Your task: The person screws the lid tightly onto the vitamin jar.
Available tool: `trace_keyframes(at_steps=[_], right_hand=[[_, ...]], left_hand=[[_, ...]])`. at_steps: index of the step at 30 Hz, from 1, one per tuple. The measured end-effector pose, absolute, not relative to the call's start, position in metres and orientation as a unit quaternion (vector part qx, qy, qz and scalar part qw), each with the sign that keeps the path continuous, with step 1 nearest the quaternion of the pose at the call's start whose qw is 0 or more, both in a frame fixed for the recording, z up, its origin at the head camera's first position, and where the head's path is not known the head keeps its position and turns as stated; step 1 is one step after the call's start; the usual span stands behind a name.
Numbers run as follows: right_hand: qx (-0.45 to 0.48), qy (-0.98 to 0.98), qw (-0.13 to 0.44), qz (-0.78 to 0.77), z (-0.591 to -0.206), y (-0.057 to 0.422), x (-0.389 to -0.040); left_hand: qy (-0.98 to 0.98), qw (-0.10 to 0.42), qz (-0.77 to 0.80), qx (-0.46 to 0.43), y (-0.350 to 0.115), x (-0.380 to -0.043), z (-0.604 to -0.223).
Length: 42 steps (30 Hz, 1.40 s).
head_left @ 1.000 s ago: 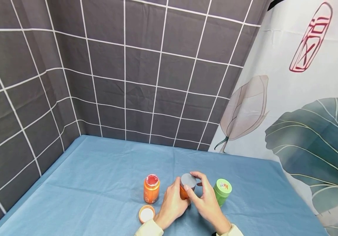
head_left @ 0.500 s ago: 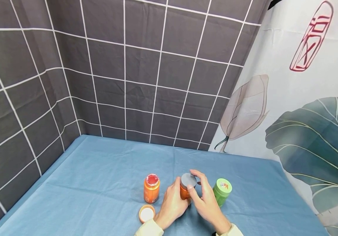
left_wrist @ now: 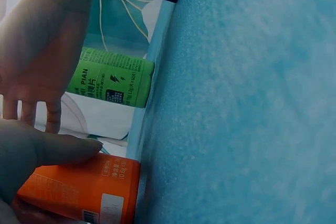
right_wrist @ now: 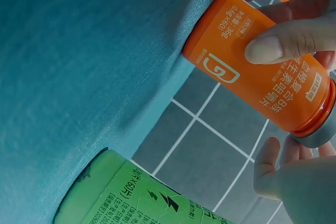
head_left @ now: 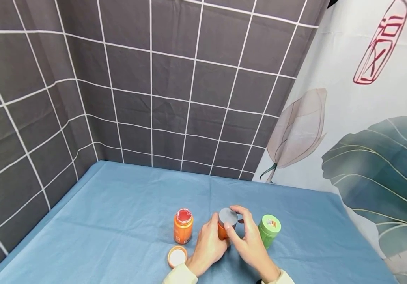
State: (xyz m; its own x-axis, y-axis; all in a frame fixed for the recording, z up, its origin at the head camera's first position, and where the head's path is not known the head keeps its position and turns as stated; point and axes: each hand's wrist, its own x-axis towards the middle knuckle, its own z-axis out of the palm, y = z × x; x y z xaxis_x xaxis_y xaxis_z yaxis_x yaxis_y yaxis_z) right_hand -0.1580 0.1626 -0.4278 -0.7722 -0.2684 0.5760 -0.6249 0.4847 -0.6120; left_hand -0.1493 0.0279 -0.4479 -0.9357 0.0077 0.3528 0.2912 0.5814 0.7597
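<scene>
An orange bottle (head_left: pixel 222 232) with a grey screw cap (head_left: pixel 228 217) stands upright on the table. My left hand (head_left: pixel 208 245) grips its body, and the left thumb lies along its side in the left wrist view. My right hand (head_left: pixel 252 242) holds the grey cap from above, thumb on the near edge and fingers on the far side. A second orange bottle (head_left: pixel 183 233), uncapped with a red inside, stands at the left. Before it lies an orange cap (head_left: pixel 177 256), white inner face up. Close to the right hand's outer side is a green bottle (head_left: pixel 269 232) with a lid on.
A blue cloth (head_left: pixel 132 213) covers the table. Behind and at the left hangs a dark curtain (head_left: pixel 171 79) with a white grid. To the right there is a white hanging (head_left: pixel 306 122) printed with leaves.
My right thumb shifts a little along the cap's edge, rightward and then back left. The left hand keeps its grip, and the bottles stay in place. The head view tilts slightly.
</scene>
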Motion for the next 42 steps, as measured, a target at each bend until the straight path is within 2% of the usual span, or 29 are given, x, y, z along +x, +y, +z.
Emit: trace_keyframes(at_steps=[13,23,42], right_hand=[[0.266,-0.835,0.215,0.431,-0.4280,0.1622,-0.1582],[0.282,-0.835,0.192,0.433,-0.4293,0.1627,-0.1548],[0.262,-0.836,0.204,0.436,-0.4277,0.1618,-0.1570]], left_hand=[[-0.874,0.169,-0.447,-0.092,0.0280,-0.1487,-0.4475],[-0.875,0.164,-0.448,-0.090,0.0287,-0.1483,-0.4501],[-0.876,0.169,-0.444,-0.086,0.0280,-0.1497,-0.4481]])
